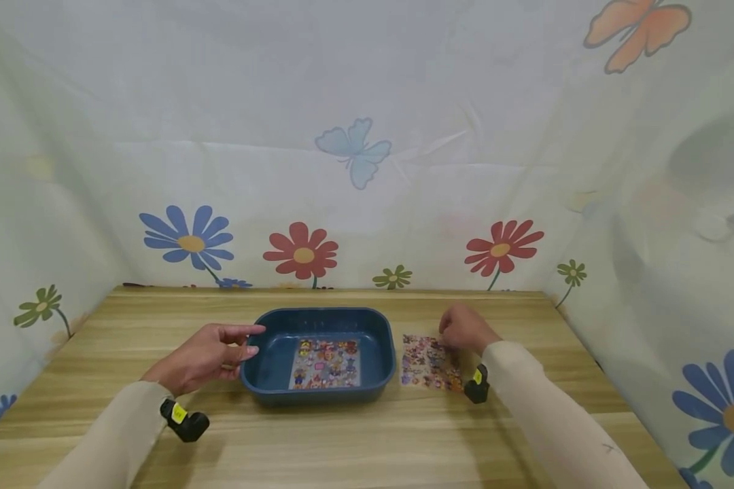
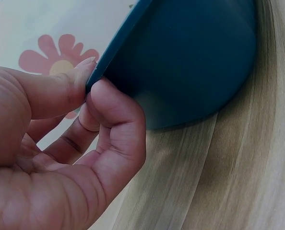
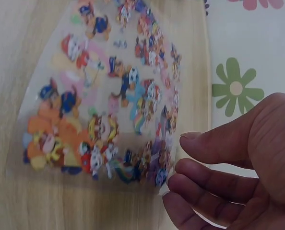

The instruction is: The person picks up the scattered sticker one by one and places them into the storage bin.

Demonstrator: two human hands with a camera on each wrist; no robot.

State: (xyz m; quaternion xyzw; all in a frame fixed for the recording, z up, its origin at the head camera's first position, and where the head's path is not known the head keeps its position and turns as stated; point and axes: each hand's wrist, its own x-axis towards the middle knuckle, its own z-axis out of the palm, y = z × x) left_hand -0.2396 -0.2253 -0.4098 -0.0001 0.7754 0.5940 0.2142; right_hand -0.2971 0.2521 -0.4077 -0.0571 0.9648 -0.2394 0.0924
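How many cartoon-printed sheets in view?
2 visible: one sheet in the blue tray, another sheet to its right, by the right hand. More could be stacked beneath.

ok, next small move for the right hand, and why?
Probably close the thumb and fingers of the right hand on the edge of the loose cartoon sticker sheet: they're parted beside that edge, no grip visible. The left hand pinches the rim of the blue plastic tray, so the right looks free for the sheet.
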